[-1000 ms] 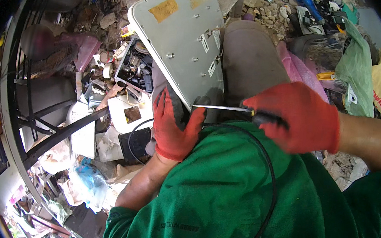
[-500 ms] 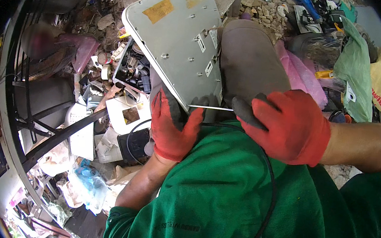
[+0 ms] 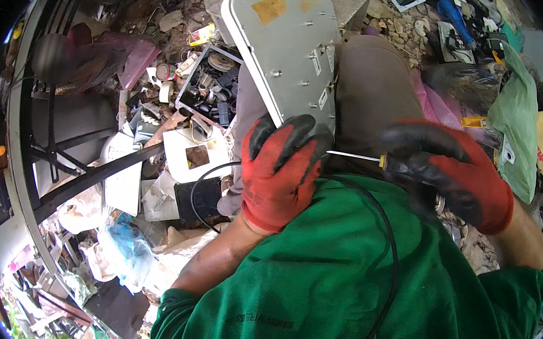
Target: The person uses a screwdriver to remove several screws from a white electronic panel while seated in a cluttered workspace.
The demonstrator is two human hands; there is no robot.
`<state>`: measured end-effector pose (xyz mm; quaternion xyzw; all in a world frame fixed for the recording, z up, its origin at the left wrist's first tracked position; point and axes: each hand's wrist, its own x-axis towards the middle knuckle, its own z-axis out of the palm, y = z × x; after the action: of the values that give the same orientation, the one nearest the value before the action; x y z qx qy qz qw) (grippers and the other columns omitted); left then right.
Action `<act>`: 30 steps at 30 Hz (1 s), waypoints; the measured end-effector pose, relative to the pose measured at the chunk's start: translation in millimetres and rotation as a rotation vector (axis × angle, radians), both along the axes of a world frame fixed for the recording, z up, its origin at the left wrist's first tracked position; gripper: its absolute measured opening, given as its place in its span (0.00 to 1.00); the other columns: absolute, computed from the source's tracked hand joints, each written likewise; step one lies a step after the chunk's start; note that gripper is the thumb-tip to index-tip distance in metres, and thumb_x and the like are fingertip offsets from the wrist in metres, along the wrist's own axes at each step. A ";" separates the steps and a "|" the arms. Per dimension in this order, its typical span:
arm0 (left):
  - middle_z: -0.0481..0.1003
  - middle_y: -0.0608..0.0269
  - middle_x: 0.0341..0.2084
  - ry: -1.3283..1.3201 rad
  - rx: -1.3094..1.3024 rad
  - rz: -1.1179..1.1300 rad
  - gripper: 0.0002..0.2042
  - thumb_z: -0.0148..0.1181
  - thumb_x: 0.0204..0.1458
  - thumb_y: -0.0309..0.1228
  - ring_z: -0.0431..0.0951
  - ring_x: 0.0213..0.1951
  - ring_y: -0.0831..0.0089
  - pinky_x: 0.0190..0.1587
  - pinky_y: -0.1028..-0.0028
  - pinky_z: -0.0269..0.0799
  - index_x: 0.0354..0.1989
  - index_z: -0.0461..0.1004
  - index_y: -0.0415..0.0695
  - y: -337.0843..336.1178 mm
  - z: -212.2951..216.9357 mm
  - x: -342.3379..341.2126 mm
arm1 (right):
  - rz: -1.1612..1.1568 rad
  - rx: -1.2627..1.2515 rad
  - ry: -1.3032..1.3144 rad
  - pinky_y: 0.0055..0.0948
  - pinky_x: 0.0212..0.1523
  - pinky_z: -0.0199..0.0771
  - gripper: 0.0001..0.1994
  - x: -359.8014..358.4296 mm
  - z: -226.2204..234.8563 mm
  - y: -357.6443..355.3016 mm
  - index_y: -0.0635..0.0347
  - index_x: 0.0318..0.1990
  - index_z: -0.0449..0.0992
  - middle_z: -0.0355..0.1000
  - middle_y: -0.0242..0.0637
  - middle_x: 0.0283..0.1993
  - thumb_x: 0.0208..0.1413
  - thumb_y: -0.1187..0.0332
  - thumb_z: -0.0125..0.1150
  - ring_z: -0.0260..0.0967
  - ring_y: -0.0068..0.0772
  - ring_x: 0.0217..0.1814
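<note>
Since a second ago your right hand (image 3: 454, 177) has drawn in toward the left, so the screwdriver (image 3: 354, 156) shaft now shows only a short stretch between the two gloves. Your right fingers (image 3: 418, 144) are curled tight round its handle, and its tip disappears behind your left hand (image 3: 281, 170). Your left fingers (image 3: 304, 137) are bent over the lower edge of the grey metal panel (image 3: 283, 46), gripping it and holding it tilted up on your lap against your brown trouser leg (image 3: 371, 87). Several screws and small brackets still sit on the panel's face, so by the look of it the stripping is only begun; whether the tip is seated in a screw you cannot tell. Beyond lie a tray of black parts (image 3: 211, 85), a black cable (image 3: 388, 246) and scattered scrap.
</note>
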<state>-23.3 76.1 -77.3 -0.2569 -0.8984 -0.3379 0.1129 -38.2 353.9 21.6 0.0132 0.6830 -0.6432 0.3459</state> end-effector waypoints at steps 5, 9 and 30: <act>0.79 0.56 0.46 -0.049 0.011 -0.030 0.19 0.68 0.36 0.22 0.75 0.53 0.49 0.61 0.52 0.65 0.41 0.83 0.43 0.8 5.6 -0.4 | 0.306 -0.101 0.107 0.22 0.15 0.62 0.23 10.7 -11.3 18.7 0.66 0.60 0.72 0.75 0.42 0.31 0.70 0.55 0.47 0.63 0.20 0.14; 0.77 0.55 0.46 0.002 0.005 -0.036 0.19 0.70 0.37 0.25 0.75 0.50 0.49 0.59 0.48 0.66 0.43 0.82 0.46 -2.6 2.4 -3.4 | 0.434 -0.018 0.436 0.23 0.18 0.66 0.19 1.9 -21.1 9.2 0.65 0.60 0.72 0.75 0.41 0.31 0.68 0.62 0.52 0.65 0.21 0.17; 0.71 0.46 0.55 -0.032 0.178 0.007 0.21 0.73 0.37 0.26 0.74 0.55 0.49 0.59 0.53 0.68 0.45 0.82 0.43 -2.7 0.4 -4.0 | 0.637 0.645 0.946 0.37 0.26 0.72 0.22 2.1 4.1 -7.2 0.63 0.54 0.76 0.74 0.46 0.38 0.55 0.60 0.67 0.75 0.34 0.32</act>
<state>-27.3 73.4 -76.8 -0.2373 -0.8674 -0.4201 0.1222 -36.1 346.7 25.6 -0.3710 0.8906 -0.2085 0.1604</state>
